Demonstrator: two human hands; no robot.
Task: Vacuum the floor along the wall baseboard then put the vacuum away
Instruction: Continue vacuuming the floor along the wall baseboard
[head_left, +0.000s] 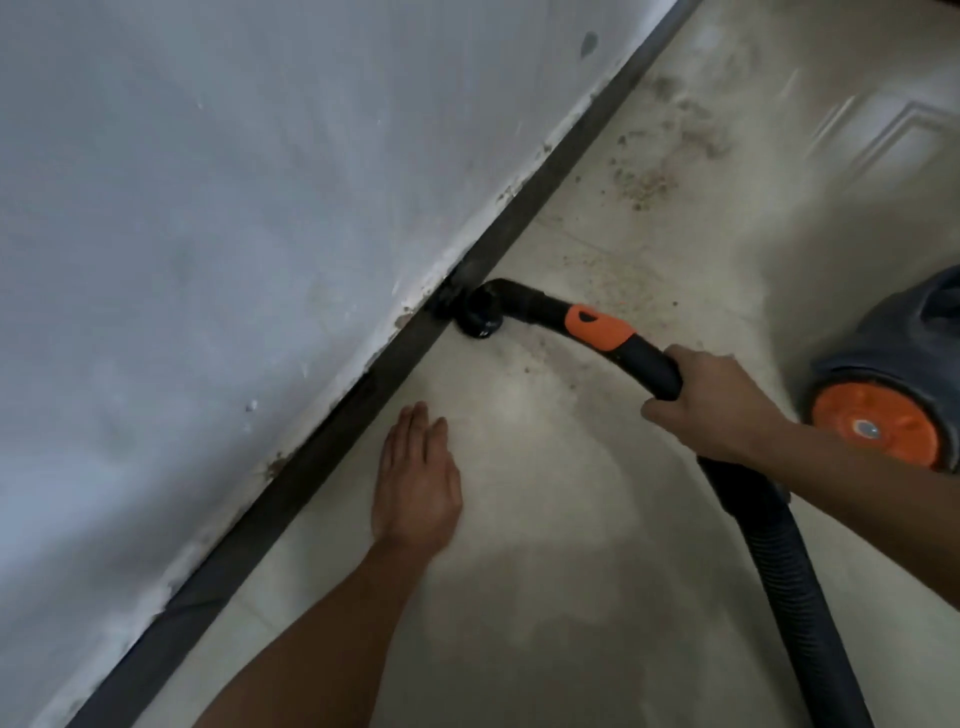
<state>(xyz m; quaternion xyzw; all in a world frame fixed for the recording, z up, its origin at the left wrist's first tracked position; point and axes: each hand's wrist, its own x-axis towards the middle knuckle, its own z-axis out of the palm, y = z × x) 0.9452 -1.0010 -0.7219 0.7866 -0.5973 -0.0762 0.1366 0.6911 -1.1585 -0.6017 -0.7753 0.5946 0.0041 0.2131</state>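
Note:
A black vacuum wand with an orange slider (597, 330) curves down to a round brush nozzle (480, 319) that touches the dark baseboard (322, 441) where it meets the pale floor. My right hand (711, 405) grips the wand's black handle just behind the orange part. A ribbed black hose (795, 597) runs from that hand to the bottom right. My left hand (415, 483) lies flat on the floor, fingers together, empty, just beside the baseboard. The vacuum body (904, 374), dark blue-grey with an orange wheel, sits at the right edge.
A grey-white wall (208, 234) with chipped paint fills the left. Crumbs and dust (644, 182) are scattered on the floor farther along the baseboard. A door is reflected in the shiny floor (893, 140) at upper right.

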